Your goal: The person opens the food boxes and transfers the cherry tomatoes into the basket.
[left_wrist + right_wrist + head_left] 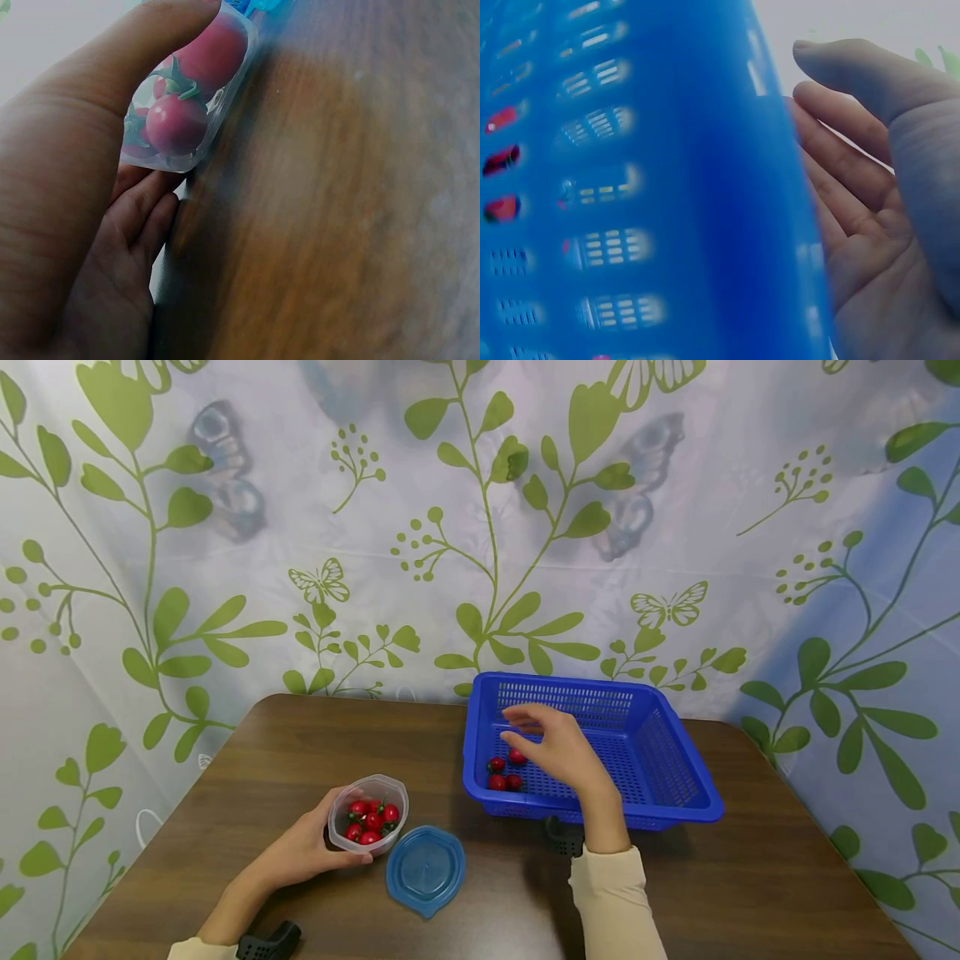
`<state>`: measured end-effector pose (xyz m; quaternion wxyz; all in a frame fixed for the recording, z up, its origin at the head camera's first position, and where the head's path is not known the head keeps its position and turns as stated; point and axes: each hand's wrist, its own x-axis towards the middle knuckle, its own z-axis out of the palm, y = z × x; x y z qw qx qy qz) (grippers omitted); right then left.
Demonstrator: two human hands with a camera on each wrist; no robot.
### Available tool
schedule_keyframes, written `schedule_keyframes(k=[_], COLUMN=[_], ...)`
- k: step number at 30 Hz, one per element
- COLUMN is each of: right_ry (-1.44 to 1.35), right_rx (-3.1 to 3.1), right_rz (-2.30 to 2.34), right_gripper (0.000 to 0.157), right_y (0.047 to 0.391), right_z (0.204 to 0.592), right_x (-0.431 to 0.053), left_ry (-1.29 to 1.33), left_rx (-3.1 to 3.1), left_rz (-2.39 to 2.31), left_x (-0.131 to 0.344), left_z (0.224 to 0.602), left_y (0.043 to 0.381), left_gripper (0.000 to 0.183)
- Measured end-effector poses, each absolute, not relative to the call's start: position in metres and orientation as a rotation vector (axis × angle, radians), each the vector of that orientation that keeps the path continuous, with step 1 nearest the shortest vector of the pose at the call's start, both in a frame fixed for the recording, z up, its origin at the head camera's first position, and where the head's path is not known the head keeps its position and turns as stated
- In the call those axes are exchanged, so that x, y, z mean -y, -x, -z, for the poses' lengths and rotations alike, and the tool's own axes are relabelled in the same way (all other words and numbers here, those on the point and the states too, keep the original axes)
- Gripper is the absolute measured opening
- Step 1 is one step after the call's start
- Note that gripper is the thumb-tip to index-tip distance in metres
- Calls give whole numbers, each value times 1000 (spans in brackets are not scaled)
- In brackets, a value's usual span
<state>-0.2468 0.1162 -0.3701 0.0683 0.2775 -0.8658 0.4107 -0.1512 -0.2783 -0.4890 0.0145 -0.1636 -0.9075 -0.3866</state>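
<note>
On the left of the table, my left hand [300, 850] grips a clear plastic container [367, 791], thumb on the near side and fingers round the far side. Several red cherry tomatoes [372, 820] with green stems fill its lower part; the left wrist view shows one tomato [177, 125] close up through the wall. Over the blue perforated basket [678, 756] hovers my right hand [558, 747], fingers loosely bent, thumb apart, nothing between them. Several cherry tomatoes [497, 782] lie in the basket's left part. In the right wrist view, the basket's side hides part of the right fingers [847, 169].
A blue lid [426, 870] lies flat on the brown wooden table [495, 902], just right of the container and in front of the basket. Behind the table hangs a pale curtain [420, 627] printed with green leaves and butterflies.
</note>
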Motion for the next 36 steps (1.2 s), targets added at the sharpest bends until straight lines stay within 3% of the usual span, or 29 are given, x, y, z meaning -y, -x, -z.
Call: schedule_keyframes(k=[36], right_ry=[-1104], right_rx=[2626], right_rz=[-1146], right_gripper=[38], right_y=[229], right_z=[372], right_x=[-55], left_ry=[509], left_rx=[2824], left_rz=[1232], left_x=[278], left_z=[490], left_y=[152], left_gripper=[93])
